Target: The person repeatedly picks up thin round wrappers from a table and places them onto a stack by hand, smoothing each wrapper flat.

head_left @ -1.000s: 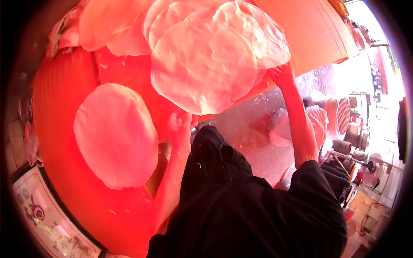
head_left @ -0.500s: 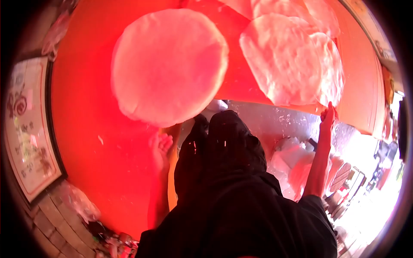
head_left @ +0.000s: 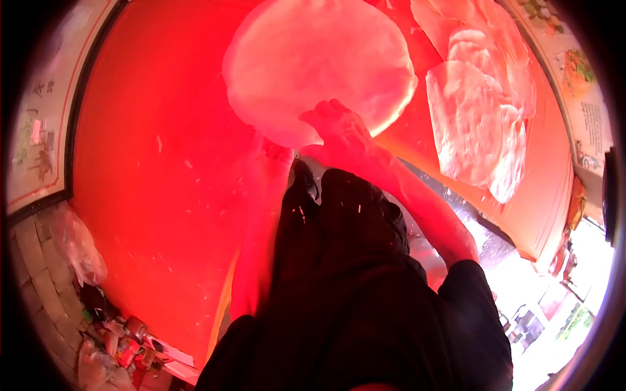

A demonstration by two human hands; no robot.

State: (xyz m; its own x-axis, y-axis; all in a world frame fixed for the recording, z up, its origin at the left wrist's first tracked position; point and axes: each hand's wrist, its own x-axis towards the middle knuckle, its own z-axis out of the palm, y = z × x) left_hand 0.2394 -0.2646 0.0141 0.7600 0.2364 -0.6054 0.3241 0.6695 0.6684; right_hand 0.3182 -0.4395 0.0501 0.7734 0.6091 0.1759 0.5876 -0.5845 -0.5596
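A large round sheet of flattened dough (head_left: 319, 58) lies on the red-lit tabletop (head_left: 156, 169) in front of me. My right hand (head_left: 342, 133) reaches over its near edge, fingers stretched out across the dough and thumb held apart toward my body. Just below the same edge, more to the left, is my left hand (head_left: 270, 156). Its fingers are smeared and washed out by the red light, so their grip on the dough cannot be made out. To the right, several thin dough sheets (head_left: 473, 124) overlap, one hanging toward the table's near edge.
A framed sign (head_left: 45, 117) borders the table on the left. Below it are a clear plastic bag (head_left: 81, 244) and a jumble of small items (head_left: 127, 342). A printed panel (head_left: 583, 98) runs along the far right. My dark-clothed legs (head_left: 345, 208) are against the near edge.
My right hand has left the edge of the stacked dough sheets and come over to the round sheet. My left hand has moved up to its near edge. The view has shifted.
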